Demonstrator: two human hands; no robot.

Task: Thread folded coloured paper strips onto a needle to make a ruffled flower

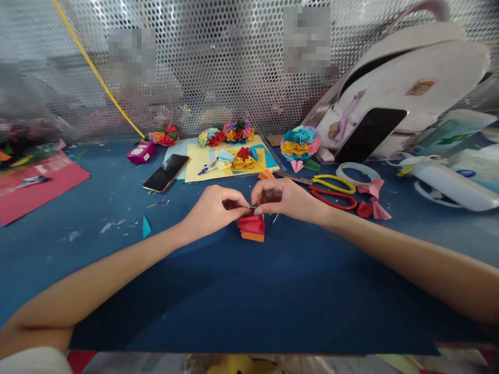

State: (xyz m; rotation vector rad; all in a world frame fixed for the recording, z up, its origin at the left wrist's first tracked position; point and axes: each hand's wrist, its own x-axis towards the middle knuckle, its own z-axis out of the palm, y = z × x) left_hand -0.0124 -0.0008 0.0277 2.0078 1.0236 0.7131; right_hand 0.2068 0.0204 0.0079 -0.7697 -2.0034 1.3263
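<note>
l hand (213, 209) & r hand (281, 199) both narrow, fingertips pinched together at the top of a folded red-and-orange paper bunch (250, 229), which sits right under the pinch, over the blue mat (249, 296) (can't tell if the thin pale strand (276, 218) just right of it is wire or thread). best to keep the pinch tight at the base of the folds so the layers don't slip. red-and-yellow-handled scissors (333, 191) lie just past r hand, smartphone (166, 173) well past l hand.
</note>
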